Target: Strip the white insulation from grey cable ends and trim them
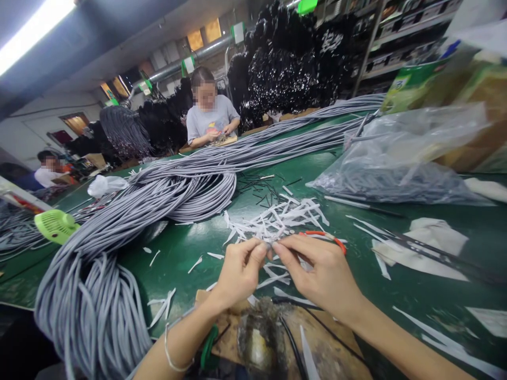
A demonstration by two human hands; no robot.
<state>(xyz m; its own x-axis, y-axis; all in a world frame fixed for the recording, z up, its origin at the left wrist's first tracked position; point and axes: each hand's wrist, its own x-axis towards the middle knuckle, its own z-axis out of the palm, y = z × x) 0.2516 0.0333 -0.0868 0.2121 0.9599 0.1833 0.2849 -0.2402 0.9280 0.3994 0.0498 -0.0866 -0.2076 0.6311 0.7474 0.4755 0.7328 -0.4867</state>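
Note:
My left hand [243, 266] and my right hand [322, 272] meet at the middle of the bench, fingertips pinched together. Between them shows a small grey bit [270, 246] that looks like the end of a grey cable; most of it is hidden by the fingers. Just beyond the fingertips lies a heap of white strips [277, 217], with more strips under the hands. A tool with orange-red handles [339, 243] lies behind my right hand, partly covered by it. Below my wrists is a wooden board [332, 343] bearing a dark, crusted metal block [257, 338].
A thick bundle of grey cables [119, 211] curves along the left and across the back. On the right are a clear plastic bag [404, 158] of grey pieces, a dark metal tool [431, 248] and white scraps. A co-worker [214, 116] sits across the green bench [170, 264].

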